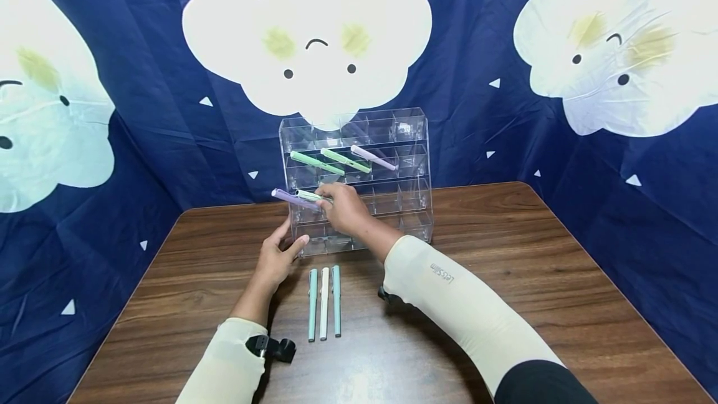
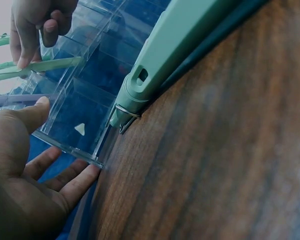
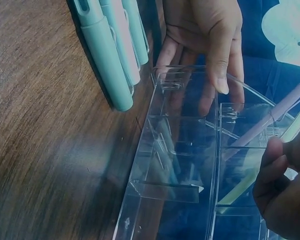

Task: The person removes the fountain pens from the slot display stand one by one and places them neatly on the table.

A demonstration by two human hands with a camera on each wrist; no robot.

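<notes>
My right hand [image 1: 344, 209] pinches a pale green pen [image 1: 307, 196] at the second tier from the bottom of a clear stepped rack [image 1: 415, 195]. In the right wrist view this pen [image 3: 235, 192] slants into a compartment beside a purple pen [image 3: 270, 117]. My left hand [image 1: 277, 257] touches the rack's lower left side, its fingers fairly straight and the thumb spread towards the front. One tier above, two green pens [image 1: 316, 163] and a lilac pen [image 1: 374, 158] lean in separate compartments.
On the wooden table [image 1: 477, 254] before the rack lie two blue-green pens [image 1: 312, 304] with a white pen [image 1: 324, 304] between them. A dark blue curtain [image 1: 465, 161] with white clouds hangs behind the rack.
</notes>
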